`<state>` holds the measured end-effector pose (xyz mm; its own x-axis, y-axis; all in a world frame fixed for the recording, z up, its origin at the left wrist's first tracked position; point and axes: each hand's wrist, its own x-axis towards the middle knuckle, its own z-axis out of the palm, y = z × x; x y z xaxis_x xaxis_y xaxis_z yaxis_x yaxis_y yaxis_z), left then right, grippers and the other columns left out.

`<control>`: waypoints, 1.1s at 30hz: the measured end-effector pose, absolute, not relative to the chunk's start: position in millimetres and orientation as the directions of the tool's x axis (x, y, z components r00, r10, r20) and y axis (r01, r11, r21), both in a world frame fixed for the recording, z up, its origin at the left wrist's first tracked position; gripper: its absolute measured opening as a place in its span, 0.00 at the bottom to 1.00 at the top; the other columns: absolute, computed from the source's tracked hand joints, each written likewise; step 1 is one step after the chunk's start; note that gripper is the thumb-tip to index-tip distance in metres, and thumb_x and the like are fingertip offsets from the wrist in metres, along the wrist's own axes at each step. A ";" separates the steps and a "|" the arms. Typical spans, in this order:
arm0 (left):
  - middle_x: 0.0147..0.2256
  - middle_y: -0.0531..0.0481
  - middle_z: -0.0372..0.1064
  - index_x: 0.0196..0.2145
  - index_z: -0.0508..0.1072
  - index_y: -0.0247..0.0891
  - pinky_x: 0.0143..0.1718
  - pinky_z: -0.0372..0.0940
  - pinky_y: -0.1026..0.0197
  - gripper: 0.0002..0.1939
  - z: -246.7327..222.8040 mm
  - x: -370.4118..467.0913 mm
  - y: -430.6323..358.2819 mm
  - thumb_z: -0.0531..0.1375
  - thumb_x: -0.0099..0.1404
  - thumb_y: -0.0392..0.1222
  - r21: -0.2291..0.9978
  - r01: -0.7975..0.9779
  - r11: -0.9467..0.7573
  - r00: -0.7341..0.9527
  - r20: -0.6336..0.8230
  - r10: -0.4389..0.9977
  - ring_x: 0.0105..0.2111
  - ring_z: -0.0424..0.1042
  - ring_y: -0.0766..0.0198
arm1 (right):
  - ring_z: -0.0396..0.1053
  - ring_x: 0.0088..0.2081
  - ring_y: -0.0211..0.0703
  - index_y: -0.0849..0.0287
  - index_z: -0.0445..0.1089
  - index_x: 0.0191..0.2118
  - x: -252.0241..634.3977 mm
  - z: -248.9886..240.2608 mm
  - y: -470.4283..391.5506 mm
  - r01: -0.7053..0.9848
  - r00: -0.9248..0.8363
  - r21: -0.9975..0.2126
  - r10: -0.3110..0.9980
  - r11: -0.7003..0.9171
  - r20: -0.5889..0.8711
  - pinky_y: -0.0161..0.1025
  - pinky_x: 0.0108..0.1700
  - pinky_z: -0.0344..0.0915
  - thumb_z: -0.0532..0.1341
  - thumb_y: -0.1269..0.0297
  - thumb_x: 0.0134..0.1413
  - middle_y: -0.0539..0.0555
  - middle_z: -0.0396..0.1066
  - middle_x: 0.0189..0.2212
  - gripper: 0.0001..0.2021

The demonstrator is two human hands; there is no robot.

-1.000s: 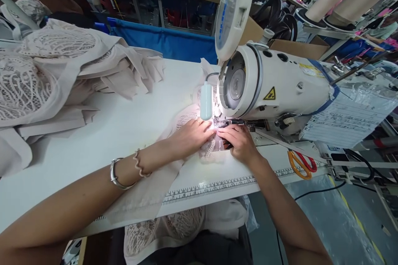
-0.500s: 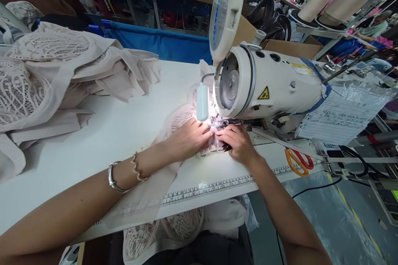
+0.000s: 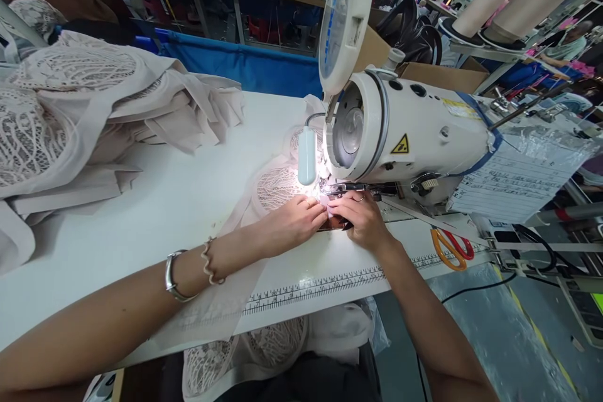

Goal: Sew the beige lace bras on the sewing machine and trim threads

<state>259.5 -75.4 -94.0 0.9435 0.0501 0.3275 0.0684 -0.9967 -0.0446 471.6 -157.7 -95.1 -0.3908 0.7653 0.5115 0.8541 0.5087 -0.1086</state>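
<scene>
A pale pink lace bra (image 3: 276, 188) lies partly under the needle area of a white sewing machine (image 3: 424, 125), lit brightly by a small lamp (image 3: 307, 160). My left hand (image 3: 301, 220) is closed on the bra's edge just in front of the needle, fingers pressed together. Close to its right, my right hand (image 3: 360, 217) pinches the same edge beside a black metal attachment (image 3: 351, 188). The glare and my fingers hide the exact spot under the needle.
Several lace bras are heaped (image 3: 85, 100) on the left of the white table (image 3: 188, 201). More lace pieces (image 3: 264, 352) rest on my lap. Scissors with orange and red handles (image 3: 447, 250) lie to the right, near a printed ruler strip (image 3: 311, 292). A blue cloth bin (image 3: 245, 63) stands behind.
My left hand has shifted slightly down, baring more of the lace cup behind it. The lace under my fingers has moved, and my right hand stays nearly in place.
</scene>
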 end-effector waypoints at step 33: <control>0.47 0.49 0.74 0.50 0.74 0.44 0.59 0.55 0.46 0.19 -98.3 255.1 -30.0 0.46 0.74 0.32 0.254 0.319 -0.913 0.900 0.221 0.377 0.46 0.70 0.56 | 0.71 0.43 0.47 0.57 0.71 0.36 471.3 -97.0 -159.1 0.865 -0.356 -0.125 0.769 0.486 0.530 0.43 0.45 0.65 0.49 0.88 0.45 0.52 0.80 0.43 0.22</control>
